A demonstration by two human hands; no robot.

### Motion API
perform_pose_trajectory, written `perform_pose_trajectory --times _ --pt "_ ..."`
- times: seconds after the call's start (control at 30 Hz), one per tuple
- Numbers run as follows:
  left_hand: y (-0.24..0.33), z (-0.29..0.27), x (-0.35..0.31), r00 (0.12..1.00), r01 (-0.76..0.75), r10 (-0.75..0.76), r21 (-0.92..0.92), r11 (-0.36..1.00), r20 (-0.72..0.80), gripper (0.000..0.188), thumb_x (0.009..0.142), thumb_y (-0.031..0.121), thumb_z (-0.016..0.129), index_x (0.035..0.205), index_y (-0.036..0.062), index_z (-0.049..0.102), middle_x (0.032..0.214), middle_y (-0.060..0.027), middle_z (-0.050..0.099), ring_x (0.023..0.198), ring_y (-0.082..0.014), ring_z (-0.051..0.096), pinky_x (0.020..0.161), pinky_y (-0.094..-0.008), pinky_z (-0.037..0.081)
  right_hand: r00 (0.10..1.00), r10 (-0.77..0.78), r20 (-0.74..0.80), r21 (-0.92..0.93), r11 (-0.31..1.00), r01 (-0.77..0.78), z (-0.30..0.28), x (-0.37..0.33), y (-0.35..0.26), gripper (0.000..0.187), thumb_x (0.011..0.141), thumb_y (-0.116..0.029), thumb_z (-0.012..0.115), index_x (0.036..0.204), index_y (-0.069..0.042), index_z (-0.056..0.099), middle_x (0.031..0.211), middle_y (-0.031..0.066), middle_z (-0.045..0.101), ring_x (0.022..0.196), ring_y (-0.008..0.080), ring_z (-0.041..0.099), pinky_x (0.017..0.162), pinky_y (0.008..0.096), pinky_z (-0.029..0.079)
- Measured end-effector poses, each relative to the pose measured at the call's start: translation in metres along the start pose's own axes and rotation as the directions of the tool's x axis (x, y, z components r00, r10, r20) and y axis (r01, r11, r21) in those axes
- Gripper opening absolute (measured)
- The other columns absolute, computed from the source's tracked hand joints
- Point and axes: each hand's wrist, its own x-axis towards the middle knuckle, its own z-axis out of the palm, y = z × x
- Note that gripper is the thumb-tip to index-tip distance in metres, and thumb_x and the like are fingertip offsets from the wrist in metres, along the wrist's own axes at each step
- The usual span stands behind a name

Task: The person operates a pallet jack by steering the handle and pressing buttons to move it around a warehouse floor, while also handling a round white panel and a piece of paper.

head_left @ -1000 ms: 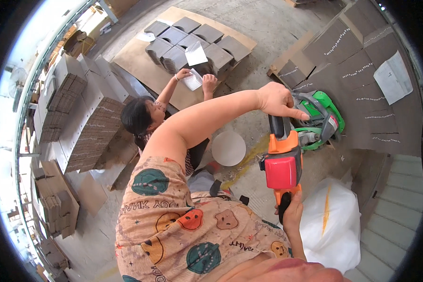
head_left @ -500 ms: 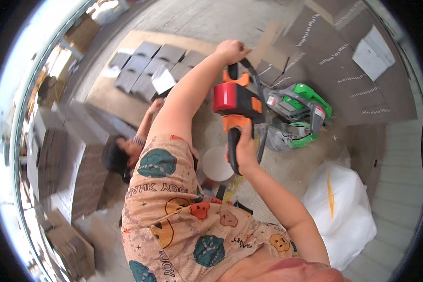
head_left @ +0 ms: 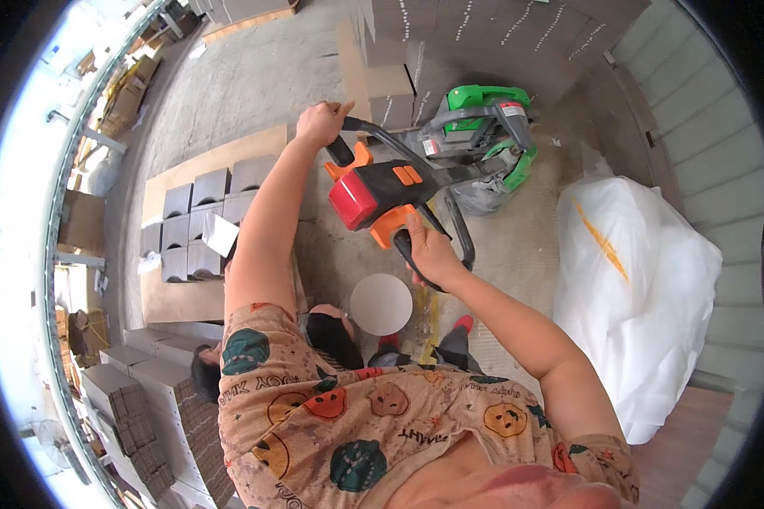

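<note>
The control handle (head_left: 392, 188) of an electric pallet jack is before me, black with orange levers and a red end cap. My left hand (head_left: 321, 125) is closed round its far left grip, beside the bent black bar. On the near grip, my right hand (head_left: 433, 253) is closed, its thumb by the orange lever. The shaft runs right to the jack's green and grey body (head_left: 484, 127), which stands on the concrete floor. Its forks cannot be made out.
Cardboard stacks (head_left: 484, 42) stand beyond the jack. A white-wrapped bundle (head_left: 637, 305) is at right, near a ribbed wall (head_left: 696, 127). At left lie grey boxes (head_left: 191, 212) on a board; a person (head_left: 205, 373) is beside more stacked cardboard (head_left: 136, 407). A round white stool-like top (head_left: 381, 304) is near my feet.
My view has turned, and the handle now tilts the other way, further left in the picture. Both hands keep their hold. More of the white-wrapped bundle shows.
</note>
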Motion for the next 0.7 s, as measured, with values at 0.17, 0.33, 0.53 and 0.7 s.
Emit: perform_pose_trajectory --times 0.17,0.33,0.53,0.7 --pt "0.014 -0.007 -0.015 0.967 -0.219 0.197 0.132 0.967 0.164 0.044 0.091 0.052 0.037 0.116 0.0246 0.061 0.110 -0.0074 0.063 0.104 -0.0281 0.058 0.086 -0.0387 0.047 0.998 -0.030 -0.059 -0.204 0.979 0.017 -0.019 -0.016 -0.009 0.077 0.093 -0.060 0.024 0.064 0.003 0.057 0.050 0.0126 0.055 0.041 0.0233 0.058 0.043 0.0344 0.047" --pt "0.025 0.001 -0.028 0.993 -0.081 0.077 0.043 0.996 0.088 0.060 0.088 0.061 0.038 0.078 0.0119 0.071 0.093 -0.0093 0.067 0.095 -0.0265 0.061 0.083 -0.0381 0.047 0.994 -0.063 -0.089 -0.518 0.855 0.008 -0.042 -0.027 -0.013 0.073 0.094 -0.057 0.023 0.081 0.001 0.064 0.064 0.0218 0.062 0.061 0.0347 0.064 0.066 0.0452 0.050" --pt "0.040 0.013 -0.024 0.991 -0.123 0.122 0.014 0.992 0.052 0.060 0.087 0.061 0.039 0.077 0.0105 0.070 0.088 -0.0113 0.067 0.090 -0.0286 0.062 0.080 -0.0393 0.047 0.918 -0.298 -0.262 -0.803 0.595 -0.036 -0.082 -0.041 -0.021 0.056 0.093 -0.053 0.033 0.094 -0.008 0.066 0.083 0.0192 0.066 0.080 0.0372 0.063 0.072 0.0470 0.049" --pt "0.094 0.001 -0.069 0.917 -0.376 0.371 0.006 0.927 0.144 0.052 0.090 0.057 0.038 0.091 0.0156 0.069 0.086 -0.0135 0.066 0.081 -0.0327 0.063 0.073 -0.0420 0.049 0.816 -0.462 -0.347 -0.842 0.537 -0.055 -0.116 -0.074 0.014 0.046 0.090 -0.050 0.042 0.090 -0.009 0.062 0.078 0.0166 0.066 0.077 0.0377 0.063 0.068 0.0474 0.048"
